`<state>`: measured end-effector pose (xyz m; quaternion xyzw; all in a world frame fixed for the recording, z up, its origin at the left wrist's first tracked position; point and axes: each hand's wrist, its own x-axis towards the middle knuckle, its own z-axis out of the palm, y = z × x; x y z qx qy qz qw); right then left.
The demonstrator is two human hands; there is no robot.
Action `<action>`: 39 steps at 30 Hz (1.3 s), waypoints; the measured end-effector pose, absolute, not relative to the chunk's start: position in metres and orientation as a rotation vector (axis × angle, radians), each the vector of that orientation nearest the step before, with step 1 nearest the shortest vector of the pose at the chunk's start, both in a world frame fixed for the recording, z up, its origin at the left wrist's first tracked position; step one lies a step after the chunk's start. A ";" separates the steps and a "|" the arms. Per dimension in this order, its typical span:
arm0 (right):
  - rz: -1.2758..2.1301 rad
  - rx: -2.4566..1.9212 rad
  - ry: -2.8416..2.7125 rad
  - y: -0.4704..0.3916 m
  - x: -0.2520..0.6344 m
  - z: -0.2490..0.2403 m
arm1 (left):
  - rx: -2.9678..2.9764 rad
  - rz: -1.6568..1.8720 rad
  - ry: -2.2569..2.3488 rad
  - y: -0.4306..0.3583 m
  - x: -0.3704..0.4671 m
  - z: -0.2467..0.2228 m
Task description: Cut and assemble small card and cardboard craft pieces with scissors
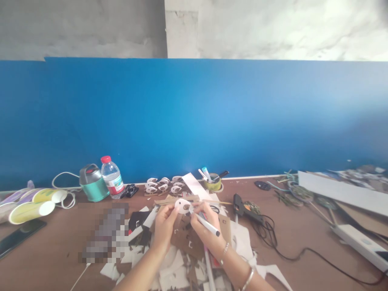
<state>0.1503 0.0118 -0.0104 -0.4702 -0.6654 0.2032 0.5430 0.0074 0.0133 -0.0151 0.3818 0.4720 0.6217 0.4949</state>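
Observation:
Between finger and thumb, my left hand pinches a small white bird-shaped cutout with a dark eye dot and dark marks on its side. My right hand is closed round a white marker, whose dark end points toward the lower right. The marker's other end is at the cutout; whether the tip touches it is hidden by my fingers. Brown cardboard and white paper scraps lie beneath both hands. Behind them stand several similar white bird cutouts in rows.
A glue gun with a black cord lies to the right, near a white power strip. A water bottle, a teal container, paper cups and a phone are on the left. A pen holder stands behind.

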 end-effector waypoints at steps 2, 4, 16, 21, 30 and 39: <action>0.480 -1.108 -1.588 0.012 0.151 -0.011 | 0.925 1.512 1.150 0.013 0.007 -0.015; 0.457 -1.095 -1.607 0.012 0.152 -0.011 | 0.929 1.516 1.157 0.014 0.007 -0.016; 0.360 -1.075 -1.648 0.011 0.151 -0.009 | 0.981 1.507 1.159 0.015 0.006 -0.021; 0.423 -1.108 -1.620 0.011 0.150 -0.011 | 0.971 1.504 1.152 0.015 0.005 -0.021; 0.500 -1.119 -1.603 0.010 0.151 -0.009 | 0.942 1.505 1.121 0.015 0.006 -0.020; 0.562 -1.101 -1.552 0.012 0.152 -0.013 | 0.925 1.503 1.107 0.016 0.006 -0.021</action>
